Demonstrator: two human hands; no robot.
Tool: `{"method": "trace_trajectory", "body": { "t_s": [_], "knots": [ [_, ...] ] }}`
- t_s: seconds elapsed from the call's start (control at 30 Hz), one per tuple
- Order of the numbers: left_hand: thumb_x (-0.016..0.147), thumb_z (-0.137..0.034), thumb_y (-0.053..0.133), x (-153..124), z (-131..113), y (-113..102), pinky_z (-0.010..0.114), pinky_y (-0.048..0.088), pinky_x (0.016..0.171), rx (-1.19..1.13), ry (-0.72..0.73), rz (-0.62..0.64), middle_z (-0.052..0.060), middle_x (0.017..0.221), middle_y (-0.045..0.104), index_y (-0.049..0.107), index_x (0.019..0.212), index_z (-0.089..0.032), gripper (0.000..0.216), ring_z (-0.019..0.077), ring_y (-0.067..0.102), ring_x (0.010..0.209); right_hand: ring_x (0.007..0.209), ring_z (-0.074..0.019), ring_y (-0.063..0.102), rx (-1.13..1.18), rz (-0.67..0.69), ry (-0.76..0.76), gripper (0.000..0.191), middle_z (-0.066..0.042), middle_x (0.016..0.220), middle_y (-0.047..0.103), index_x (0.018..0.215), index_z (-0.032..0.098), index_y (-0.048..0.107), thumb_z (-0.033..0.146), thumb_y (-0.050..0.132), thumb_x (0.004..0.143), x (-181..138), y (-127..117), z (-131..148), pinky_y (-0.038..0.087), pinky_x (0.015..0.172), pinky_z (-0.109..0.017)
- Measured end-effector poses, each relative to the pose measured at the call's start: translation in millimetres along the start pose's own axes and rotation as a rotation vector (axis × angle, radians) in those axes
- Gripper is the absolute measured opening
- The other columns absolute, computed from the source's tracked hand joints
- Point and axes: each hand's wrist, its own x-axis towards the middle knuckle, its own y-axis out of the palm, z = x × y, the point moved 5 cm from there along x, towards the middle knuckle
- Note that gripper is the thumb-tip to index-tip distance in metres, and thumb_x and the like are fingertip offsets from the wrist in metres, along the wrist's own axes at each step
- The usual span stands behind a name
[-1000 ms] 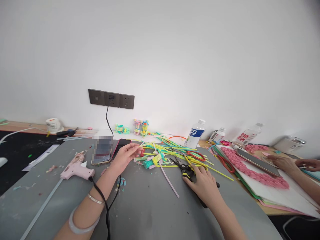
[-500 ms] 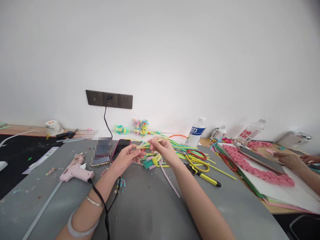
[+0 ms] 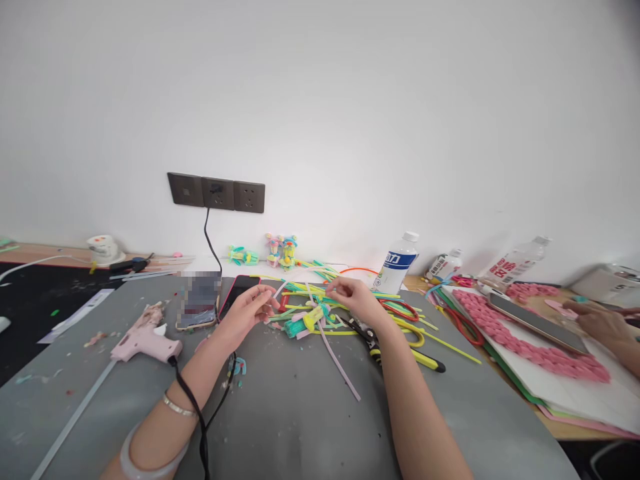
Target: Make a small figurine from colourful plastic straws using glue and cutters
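Observation:
My left hand (image 3: pixel 246 311) hovers over the grey mat (image 3: pixel 300 413), thumb and fingers pinched on the end of a thin pale strip (image 3: pixel 300 291). My right hand (image 3: pixel 354 297) is to its right, over the pile of coloured strips (image 3: pixel 320 313), fingers pinched on what looks like the same strip's other end. Yellow-and-black cutters (image 3: pixel 405 350) lie on the mat just right of my right forearm, untouched. A black cable (image 3: pixel 200 427) runs across my left wrist.
A pink glue gun (image 3: pixel 144 338) lies at the left, two phones (image 3: pixel 201 303) behind it. Wall sockets (image 3: pixel 217 193), small strip figures (image 3: pixel 280 250) and water bottles (image 3: pixel 398 263) stand at the back. At right, another person's hands (image 3: pixel 603 325) work by a board with pink pieces (image 3: pixel 530 343).
My right hand let go of the cutters, went to the strip pile and met my left hand. It has now drawn away to the right, pinching a strip.

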Motion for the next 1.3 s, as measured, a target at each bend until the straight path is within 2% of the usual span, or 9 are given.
{"method": "trace_trajectory", "body": {
  "t_s": [0.03, 0.1, 0.33, 0.57, 0.67, 0.77, 1.0, 1.17, 1.3],
  "knots": [
    [0.071, -0.054, 0.079, 0, 0, 0, 0.024, 0.042, 0.059, 0.004, 0.000, -0.002, 0.001, 0.077, 0.067, 0.062, 0.092, -0.017, 0.046, 0.0112, 0.054, 0.064, 0.055, -0.0115, 0.027, 0.012, 0.107, -0.012, 0.024, 0.008, 0.059, 0.026, 0.079, 0.018, 0.067, 0.041, 0.064, 0.081, -2, 5, 1, 0.023, 0.056, -0.026],
    [0.070, -0.055, 0.079, -1, 0, 0, 0.024, 0.042, 0.059, 0.010, 0.001, -0.002, 0.001, 0.076, 0.066, 0.062, 0.092, -0.017, 0.047, 0.0112, 0.054, 0.064, 0.056, -0.0109, 0.026, 0.030, 0.237, -0.008, 0.024, 0.008, 0.060, 0.026, 0.080, 0.017, 0.069, 0.040, 0.066, 0.080, -5, 14, 2, 0.022, 0.055, -0.026],
    [0.075, -0.052, 0.076, 0, 1, -1, 0.025, 0.041, 0.059, 0.012, 0.012, 0.014, 0.002, 0.077, 0.065, 0.064, 0.091, -0.017, 0.040, 0.0121, 0.053, 0.065, 0.056, -0.0108, 0.028, 0.012, 0.341, 0.003, 0.019, 0.008, 0.059, 0.031, 0.076, 0.017, 0.067, 0.036, 0.067, 0.079, -8, 31, 3, 0.023, 0.055, -0.025],
    [0.077, -0.050, 0.074, 1, 3, -1, 0.026, 0.040, 0.060, 0.026, 0.015, 0.032, 0.003, 0.077, 0.065, 0.065, 0.089, -0.017, 0.036, 0.0126, 0.053, 0.065, 0.058, -0.0117, 0.030, -0.014, 0.251, -0.020, 0.020, 0.008, 0.063, 0.029, 0.080, 0.018, 0.066, 0.037, 0.065, 0.083, -8, 21, 8, 0.025, 0.056, -0.025],
    [0.076, -0.050, 0.075, 1, 2, 0, 0.025, 0.040, 0.060, 0.031, 0.010, 0.036, 0.002, 0.076, 0.064, 0.065, 0.087, -0.017, 0.036, 0.0123, 0.053, 0.065, 0.059, -0.0115, 0.030, -0.020, 0.275, -0.029, 0.017, 0.008, 0.065, 0.030, 0.085, 0.018, 0.068, 0.033, 0.069, 0.079, -9, 22, 9, 0.026, 0.057, -0.025],
    [0.077, -0.051, 0.075, 0, 1, 1, 0.025, 0.041, 0.060, 0.041, 0.007, 0.031, 0.003, 0.076, 0.064, 0.065, 0.086, -0.017, 0.036, 0.0123, 0.052, 0.065, 0.058, -0.0112, 0.029, -0.030, 0.303, -0.015, 0.012, 0.008, 0.062, 0.030, 0.082, 0.018, 0.068, 0.028, 0.068, 0.077, -8, 27, 7, 0.025, 0.057, -0.025],
    [0.078, -0.051, 0.073, 1, 3, 0, 0.024, 0.041, 0.061, 0.053, 0.003, 0.042, 0.003, 0.077, 0.064, 0.067, 0.088, -0.017, 0.036, 0.0127, 0.054, 0.067, 0.058, -0.0116, 0.035, -0.056, 0.293, -0.027, 0.016, 0.004, 0.065, 0.045, 0.078, 0.017, 0.068, 0.032, 0.063, 0.082, -8, 28, 8, 0.029, 0.056, -0.025],
    [0.074, -0.050, 0.077, 1, 4, 3, 0.023, 0.040, 0.060, 0.053, -0.004, 0.063, 0.002, 0.076, 0.063, 0.068, 0.086, -0.017, 0.036, 0.0115, 0.052, 0.066, 0.073, -0.0155, 0.052, 0.168, 0.165, -0.125, 0.023, -0.003, 0.084, 0.059, 0.084, 0.019, 0.063, 0.042, 0.063, 0.087, -8, 24, 27, 0.042, 0.066, -0.028],
    [0.076, -0.048, 0.077, -4, 5, 12, 0.024, 0.039, 0.058, 0.095, -0.027, 0.170, 0.003, 0.082, 0.063, 0.068, 0.085, -0.017, 0.034, 0.0108, 0.052, 0.066, 0.077, -0.0171, 0.058, 0.415, 0.175, -0.158, 0.022, -0.003, 0.081, 0.061, 0.086, 0.020, 0.065, 0.041, 0.067, 0.087, -10, 43, 43, 0.048, 0.071, -0.030]
  ]
}}
